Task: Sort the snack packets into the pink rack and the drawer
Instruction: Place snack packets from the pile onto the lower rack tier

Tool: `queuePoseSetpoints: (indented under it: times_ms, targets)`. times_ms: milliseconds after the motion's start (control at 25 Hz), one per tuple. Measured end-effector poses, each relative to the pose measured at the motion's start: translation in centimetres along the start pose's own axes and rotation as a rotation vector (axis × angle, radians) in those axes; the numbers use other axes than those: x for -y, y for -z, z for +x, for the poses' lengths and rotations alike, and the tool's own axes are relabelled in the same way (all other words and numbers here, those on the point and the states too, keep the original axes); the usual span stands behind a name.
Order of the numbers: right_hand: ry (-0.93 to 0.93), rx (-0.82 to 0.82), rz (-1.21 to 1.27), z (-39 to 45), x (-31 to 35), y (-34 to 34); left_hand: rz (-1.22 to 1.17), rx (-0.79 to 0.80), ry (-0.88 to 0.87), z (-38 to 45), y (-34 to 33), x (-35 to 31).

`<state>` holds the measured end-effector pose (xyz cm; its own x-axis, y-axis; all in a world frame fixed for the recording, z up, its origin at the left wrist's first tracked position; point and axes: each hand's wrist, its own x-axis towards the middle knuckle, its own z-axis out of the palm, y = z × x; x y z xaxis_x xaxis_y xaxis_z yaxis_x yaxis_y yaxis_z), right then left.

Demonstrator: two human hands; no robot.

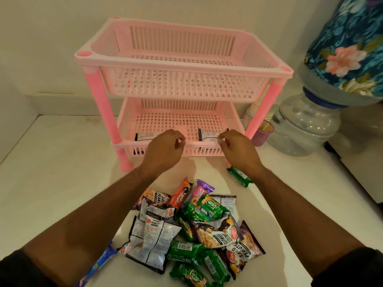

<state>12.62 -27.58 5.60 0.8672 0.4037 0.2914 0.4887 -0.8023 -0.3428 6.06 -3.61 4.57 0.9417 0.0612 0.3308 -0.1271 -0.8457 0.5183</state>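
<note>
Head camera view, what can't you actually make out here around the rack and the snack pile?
- Left packet in the pink rack: largely behind the left hand.
- Right packet: the right hand covers its edge, so the grip is unclear.
- Blue packet: cut off by the bottom edge and the left arm.
- The drawer: not in view.
- Purple cup: contents too small to identify.

Left hand (pixel 163 147) covers the right part of the packet (pixel 145 136) in the pink rack (pixel 182 59) lower tray. Right hand (pixel 238 150) hides the second packet's (pixel 208 135) right edge; whether its fingers pinch it, can't tell. Blue packet (pixel 99 264) cut off at the bottom edge, below-left of the rack. Small print on the pile (pixel 186 230) unreadable.
</note>
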Motion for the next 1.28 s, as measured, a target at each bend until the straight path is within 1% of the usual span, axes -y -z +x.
queuePoseSetpoints:
  times_ms: [120, 240, 440, 560, 640, 720, 920, 1160, 1280]
  targets:
    - [-0.072, 0.111, -0.009, -2.8, -0.5, 0.1, -0.013, 0.118, -0.017, -1.9, -0.8, -0.7]
    - [-0.197, 0.234, -0.087, -4.7, -2.2, -0.5, 0.025, 0.306, -0.047, -3.7, -1.7, -0.8]
    - [-0.377, 0.261, -0.154, -7.0, -6.0, -1.5, -0.014, 0.598, -0.191, -5.1, -3.6, -2.8]
    - [-0.411, 0.326, -0.173, -8.5, -7.6, -2.4, -0.016, 0.777, -0.255, -5.7, -4.9, -4.7]
    - [-0.418, 0.378, -0.162, -9.3, -8.2, -3.2, 0.016, 0.849, -0.268, -6.0, -5.6, -5.5]
    - [-0.413, 0.4, -0.125, -9.7, -8.7, -3.8, 0.074, 0.873, -0.276, -6.2, -6.4, -5.9]
    - [-0.364, 0.344, -0.033, -9.0, -9.1, -4.3, 0.126, 0.894, -0.281, -6.2, -6.9, -6.1]
    - [-0.375, 0.357, -0.058, -8.2, -9.5, -4.6, 0.068, 0.831, -0.227, -5.4, -6.4, -6.4]
    - [-0.363, 0.418, -0.01, -7.4, -9.4, -3.6, 0.02, 0.792, -0.188, -4.8, -5.4, -6.1]
